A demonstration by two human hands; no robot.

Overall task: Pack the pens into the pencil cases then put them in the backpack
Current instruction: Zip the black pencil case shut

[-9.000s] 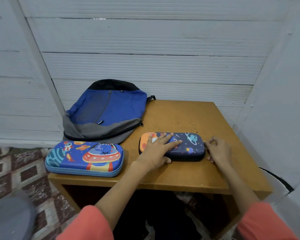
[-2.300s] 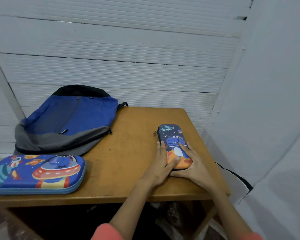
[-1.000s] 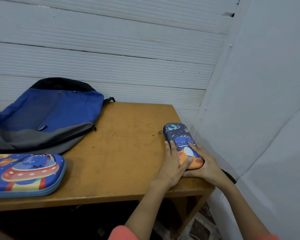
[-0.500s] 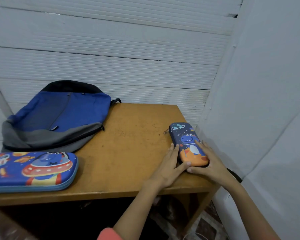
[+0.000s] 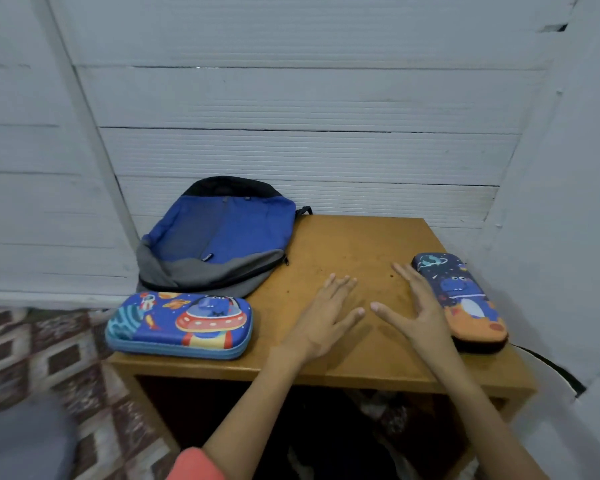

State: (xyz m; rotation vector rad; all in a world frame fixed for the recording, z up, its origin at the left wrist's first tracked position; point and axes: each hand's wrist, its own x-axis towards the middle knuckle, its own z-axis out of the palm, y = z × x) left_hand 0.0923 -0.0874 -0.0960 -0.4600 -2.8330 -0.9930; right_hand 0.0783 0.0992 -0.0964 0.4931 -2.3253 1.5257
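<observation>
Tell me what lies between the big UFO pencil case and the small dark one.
In the head view, only the person's two open hands: left hand and right hand, fingers spread over bare table wood.
</observation>
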